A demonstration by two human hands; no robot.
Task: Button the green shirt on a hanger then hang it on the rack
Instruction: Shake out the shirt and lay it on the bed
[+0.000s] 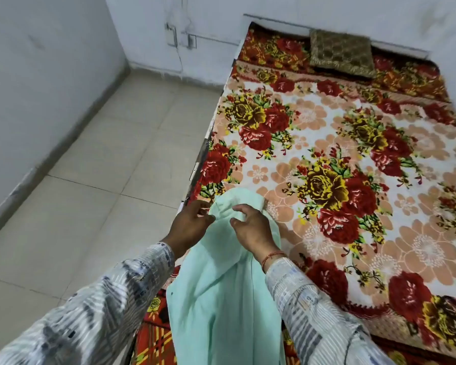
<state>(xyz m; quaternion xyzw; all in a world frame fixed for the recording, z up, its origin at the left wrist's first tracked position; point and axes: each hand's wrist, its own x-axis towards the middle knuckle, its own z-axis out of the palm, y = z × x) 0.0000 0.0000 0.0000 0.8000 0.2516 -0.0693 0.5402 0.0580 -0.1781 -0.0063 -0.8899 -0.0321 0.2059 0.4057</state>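
Observation:
The pale green shirt [221,299] hangs down in front of me at the bed's near left corner, its top end draped near the bed edge. My left hand [190,225] is at the shirt's upper left edge with fingers curled, pinching the cloth. My right hand [250,227] lies on the shirt's top with fingers bent over the fabric. A small dark button [172,293] shows on the shirt's left edge. No hanger or rack shows in this view.
A bed with a floral blanket [340,167] fills the right side. A brown cushion [341,52] lies at its far end. Beige tiled floor [103,180] runs along the left, bounded by white walls [37,61].

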